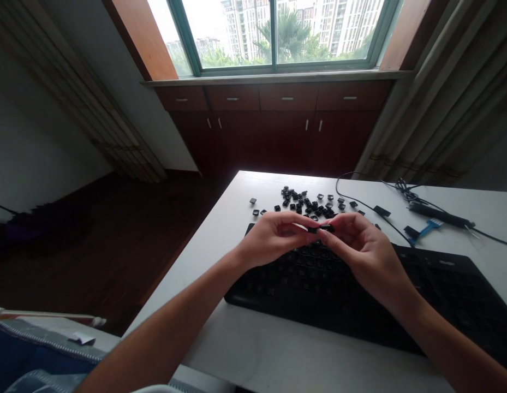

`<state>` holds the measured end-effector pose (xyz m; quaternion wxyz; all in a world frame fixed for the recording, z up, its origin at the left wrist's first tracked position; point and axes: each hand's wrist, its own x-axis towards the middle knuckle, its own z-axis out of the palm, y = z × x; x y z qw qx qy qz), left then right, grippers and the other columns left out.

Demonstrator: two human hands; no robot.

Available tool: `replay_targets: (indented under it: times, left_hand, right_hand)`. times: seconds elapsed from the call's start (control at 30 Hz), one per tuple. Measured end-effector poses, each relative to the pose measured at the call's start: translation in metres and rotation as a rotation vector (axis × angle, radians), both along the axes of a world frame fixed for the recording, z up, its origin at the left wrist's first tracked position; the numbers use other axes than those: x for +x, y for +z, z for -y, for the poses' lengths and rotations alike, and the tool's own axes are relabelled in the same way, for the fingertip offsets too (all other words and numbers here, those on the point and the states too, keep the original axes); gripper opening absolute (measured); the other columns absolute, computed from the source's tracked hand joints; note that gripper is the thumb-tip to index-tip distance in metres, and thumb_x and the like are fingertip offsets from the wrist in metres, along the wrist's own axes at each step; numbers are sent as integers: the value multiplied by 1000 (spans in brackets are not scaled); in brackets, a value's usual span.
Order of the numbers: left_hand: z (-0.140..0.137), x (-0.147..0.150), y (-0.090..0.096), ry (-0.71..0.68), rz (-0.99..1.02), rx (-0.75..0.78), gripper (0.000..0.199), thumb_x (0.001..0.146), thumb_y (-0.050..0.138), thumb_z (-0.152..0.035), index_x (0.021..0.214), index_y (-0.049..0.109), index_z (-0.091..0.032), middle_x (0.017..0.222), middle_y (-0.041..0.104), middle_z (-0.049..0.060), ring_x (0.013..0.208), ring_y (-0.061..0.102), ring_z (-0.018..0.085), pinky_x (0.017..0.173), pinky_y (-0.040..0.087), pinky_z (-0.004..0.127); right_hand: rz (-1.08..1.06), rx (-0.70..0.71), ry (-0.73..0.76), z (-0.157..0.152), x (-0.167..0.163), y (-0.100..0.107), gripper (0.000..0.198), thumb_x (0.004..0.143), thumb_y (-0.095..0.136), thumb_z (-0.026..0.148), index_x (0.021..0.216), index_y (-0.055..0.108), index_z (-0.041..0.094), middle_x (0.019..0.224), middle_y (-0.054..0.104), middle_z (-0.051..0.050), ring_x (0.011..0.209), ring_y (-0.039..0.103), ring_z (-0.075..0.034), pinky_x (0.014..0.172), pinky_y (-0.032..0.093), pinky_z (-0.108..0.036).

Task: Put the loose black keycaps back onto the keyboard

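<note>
Above a black keyboard on the white desk, the left hand and right hand pinch a small black keycap between their fingertips. Loose keycaps lie scattered just beyond, with a blue brush to the right.

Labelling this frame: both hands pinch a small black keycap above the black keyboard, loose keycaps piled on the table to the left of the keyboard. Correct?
Not quite. The head view shows the loose keycaps on the table behind the keyboard, on its far side, not left of it. The left hand and right hand do pinch a small black keycap above it.
</note>
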<state>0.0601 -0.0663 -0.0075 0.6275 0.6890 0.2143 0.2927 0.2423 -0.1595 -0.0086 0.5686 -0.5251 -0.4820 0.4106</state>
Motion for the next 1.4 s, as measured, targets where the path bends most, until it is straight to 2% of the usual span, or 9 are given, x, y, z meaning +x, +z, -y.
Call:
replay_targets:
  times: [0.2, 0.4, 0.57, 0.7, 0.9, 1.03, 1.1, 1.23, 1.4]
  left_hand:
    - [-23, -14, 8, 214, 120, -223, 34, 73, 85, -25, 104, 75, -16, 100, 75, 6, 96, 71, 17, 91, 55, 30]
    - [-38, -19, 1, 348, 179, -342, 40, 67, 89, -24, 103, 74, -17, 103, 74, 6, 90, 70, 12, 83, 53, 25]
    - [-35, -17, 1, 312, 157, -345, 37, 71, 87, -27, 104, 76, -16, 104, 74, 7, 91, 68, 11, 83, 52, 23]
    - [-31, -16, 3, 273, 123, -349, 40, 71, 87, -29, 107, 75, -16, 102, 74, 7, 90, 68, 12, 86, 52, 26]
    - [-26, -14, 5, 221, -21, -214, 41, 71, 86, -37, 101, 69, -14, 90, 74, 6, 80, 69, 12, 74, 53, 25]
    - [-20, -11, 4, 156, -76, -138, 41, 73, 84, -40, 100, 68, -13, 89, 76, 7, 82, 70, 15, 78, 54, 29]
    - [-16, -9, 3, 124, -89, -134, 41, 73, 84, -39, 101, 68, -14, 89, 76, 7, 83, 71, 16, 79, 54, 30]
    - [-8, -5, 1, 62, -98, -152, 40, 74, 84, -38, 102, 68, -14, 88, 77, 7, 84, 73, 17, 80, 55, 30]
    - [-5, -1, 5, 36, -96, -109, 37, 79, 79, -39, 104, 67, -14, 93, 76, 8, 90, 72, 18, 85, 56, 32]
  right_hand:
    - [75, -7, -77, 1, 3, 2, 46, 79, 79, 45, 117, 62, 25, 95, 71, -4, 87, 69, -19, 78, 60, -31]
    - [96, -26, -77, 1, 4, 4, 30, 81, 78, 43, 103, 70, 24, 99, 73, -5, 93, 68, -18, 83, 57, -26]
    - [91, -46, -76, 0, 5, 1, 34, 82, 76, 46, 107, 69, 24, 96, 73, -5, 87, 68, -18, 78, 59, -27]
    - [69, -47, -45, -2, 9, -4, 28, 90, 66, 41, 112, 68, 23, 108, 71, -6, 95, 67, -19, 80, 59, -29]
    - [306, -9, -14, 1, 8, -5, 27, 95, 50, 35, 110, 71, 26, 100, 70, -5, 76, 60, -16, 67, 53, -29]
    - [615, 143, 3, 4, 2, -1, 32, 93, 61, 43, 121, 67, 29, 100, 68, -4, 69, 56, -15, 60, 48, -30]
    - [708, 252, 8, 4, 1, -2, 29, 92, 64, 40, 119, 68, 29, 104, 66, -4, 76, 59, -16, 64, 50, -30]
    - [753, 374, -3, 3, 3, -3, 22, 94, 64, 33, 115, 68, 28, 106, 66, -3, 90, 64, -17, 77, 53, -30]
    - [766, 425, -7, 5, 4, 1, 19, 94, 64, 30, 113, 68, 28, 107, 67, -3, 92, 65, -18, 76, 55, -32]
